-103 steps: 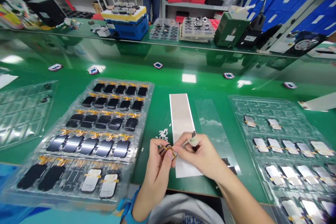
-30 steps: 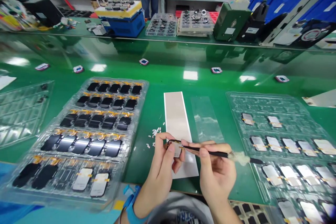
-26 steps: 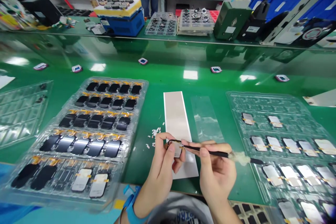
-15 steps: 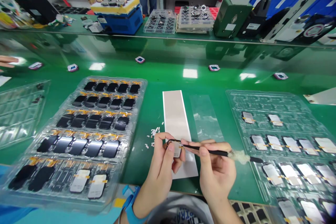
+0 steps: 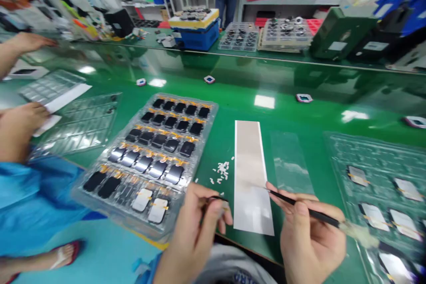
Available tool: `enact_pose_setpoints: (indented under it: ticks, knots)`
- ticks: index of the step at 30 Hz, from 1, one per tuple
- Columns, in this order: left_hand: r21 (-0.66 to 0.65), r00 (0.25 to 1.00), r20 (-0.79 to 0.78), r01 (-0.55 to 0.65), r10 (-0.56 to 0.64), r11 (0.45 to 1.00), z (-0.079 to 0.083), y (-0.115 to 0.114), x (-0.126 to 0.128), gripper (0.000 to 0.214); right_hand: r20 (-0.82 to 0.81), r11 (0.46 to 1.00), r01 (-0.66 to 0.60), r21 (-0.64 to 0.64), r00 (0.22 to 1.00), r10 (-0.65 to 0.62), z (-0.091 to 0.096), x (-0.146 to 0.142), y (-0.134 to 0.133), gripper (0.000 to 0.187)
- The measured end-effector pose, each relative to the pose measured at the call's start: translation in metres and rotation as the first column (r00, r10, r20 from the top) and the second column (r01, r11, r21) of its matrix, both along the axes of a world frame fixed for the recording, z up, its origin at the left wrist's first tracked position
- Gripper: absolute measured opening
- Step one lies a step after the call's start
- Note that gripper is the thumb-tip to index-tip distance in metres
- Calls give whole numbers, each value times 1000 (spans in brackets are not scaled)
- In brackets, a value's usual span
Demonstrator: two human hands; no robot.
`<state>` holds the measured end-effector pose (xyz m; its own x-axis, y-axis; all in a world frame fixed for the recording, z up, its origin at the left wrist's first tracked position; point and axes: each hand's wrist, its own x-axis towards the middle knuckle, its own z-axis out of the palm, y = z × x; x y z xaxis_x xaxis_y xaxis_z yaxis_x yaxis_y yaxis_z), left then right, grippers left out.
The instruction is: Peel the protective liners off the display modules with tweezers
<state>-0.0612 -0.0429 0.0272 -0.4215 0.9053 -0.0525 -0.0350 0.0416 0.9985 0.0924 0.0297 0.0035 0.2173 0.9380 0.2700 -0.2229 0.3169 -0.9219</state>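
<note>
The green tabletop bears a pale strip, lying between our hands. Our left hand pinches a small dark-edged part, mostly hidden; our right hand grips a slim black tool, its tip by the strip's right edge, contact unclear. We judge this as fine tool work; the next move calls for a steady tip.

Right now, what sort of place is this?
Probably an electronics workshop: a clear tray of screen-like parts, a green workbench, and a slim black tool in the right hand.
</note>
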Motion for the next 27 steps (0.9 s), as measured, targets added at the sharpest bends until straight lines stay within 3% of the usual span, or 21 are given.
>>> enact_pose_setpoints:
  ticks: [2,4,6,7,8,12,18,23,27]
  knots:
    - [42,950,-264,-159,164,986,5,-15,-35,18,-4,999,22,28,1000,-22,0,-2,1,11]
    - [39,781,-571,-284,255,958,6,-28,-78,16,-10,999,27,34,1000,-27,2,-5,1,13]
    - [-20,545,-809,-399,220,917,3,-40,-119,18,-15,999,12,38,1000,-11,3,-7,1,14]
    - [-50,460,-867,-458,188,887,1,-45,-135,21,-16,999,-2,44,1000,3,4,-8,1,15]
    - [-105,422,-898,-486,128,868,0,-50,-148,25,-15,998,-11,56,1000,12,4,-9,1,15]
    - [-195,406,-913,-511,34,837,3,-68,-170,36,1,997,-13,77,1000,13,1,-9,0,17]
    - [-303,271,-947,-565,-174,767,19,-77,-186,34,20,999,1,54,1000,-3,-3,-7,-1,20]
    - [-327,293,-936,-525,-193,786,28,-65,-197,17,4,999,3,38,1000,-3,-4,-6,1,22]
    - [-291,365,-924,-470,-117,833,31,-47,-169,16,-23,994,-106,-25,994,106,-1,-2,5,15]
